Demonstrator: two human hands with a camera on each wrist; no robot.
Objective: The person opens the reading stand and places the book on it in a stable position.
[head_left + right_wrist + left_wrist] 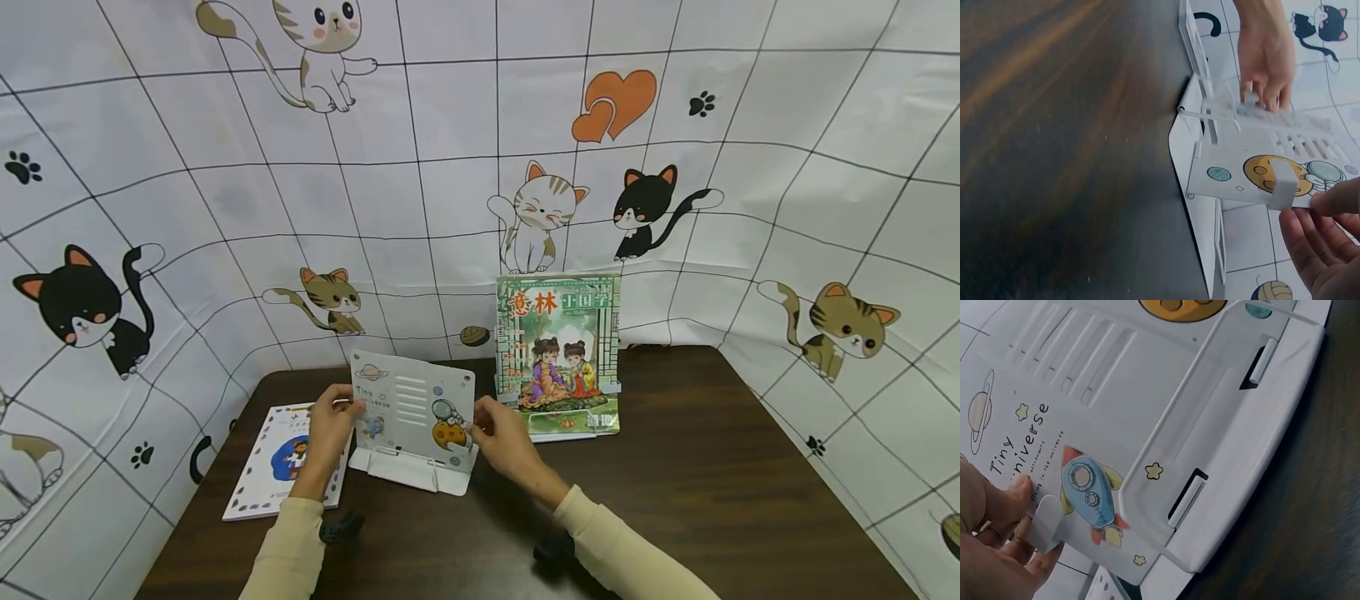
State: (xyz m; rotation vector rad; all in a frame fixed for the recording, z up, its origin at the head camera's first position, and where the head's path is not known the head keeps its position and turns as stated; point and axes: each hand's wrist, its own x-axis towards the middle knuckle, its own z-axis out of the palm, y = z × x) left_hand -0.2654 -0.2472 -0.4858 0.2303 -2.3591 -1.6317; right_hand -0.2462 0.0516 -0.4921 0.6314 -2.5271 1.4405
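A white book stand printed with "Tiny Universe", a planet and a rocket stands tilted back on its base on the dark table. My left hand pinches its left edge beside a white side clip, thumb on the front and fingers around behind. On the opposite edge my right hand pinches the panel, its thumb on the printed face and its fingers behind, just by the other side clip. No book rests on this stand.
Left of the stand, partly behind my left forearm, lies a white book with a blue picture. At the back right a green magazine is propped upright on another stand. Cat-printed white sheeting surrounds the brown table.
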